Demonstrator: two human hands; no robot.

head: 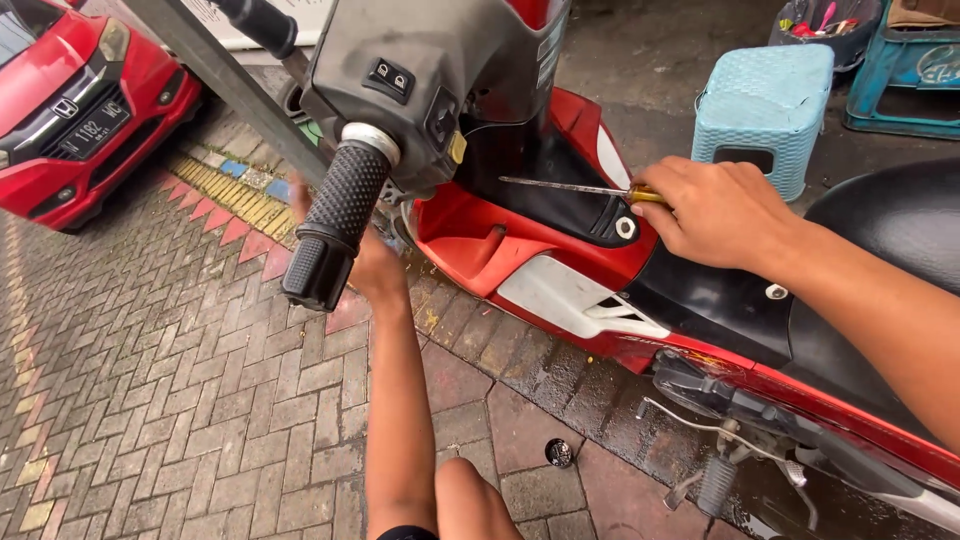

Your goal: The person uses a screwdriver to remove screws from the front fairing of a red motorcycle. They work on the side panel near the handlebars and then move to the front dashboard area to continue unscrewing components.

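A red, white and black scooter (560, 270) stands in front of me, its black handlebar grip (335, 225) pointing toward the camera. My right hand (715, 210) is closed on a yellow-handled screwdriver (575, 188), whose long metal shaft points left over the black inner panel below the handlebar. My left hand (372, 262) reaches under the handlebar behind the grip, against the scooter's front body. Its fingers are hidden by the grip, so what it touches or holds cannot be seen.
A small round dark part (559, 453) lies on the wet brick paving (180, 400). A red car (70, 100) is parked at the top left. A light blue woven stool (765, 105) and a blue crate (905, 70) stand behind the scooter. The black seat (895, 230) is at right.
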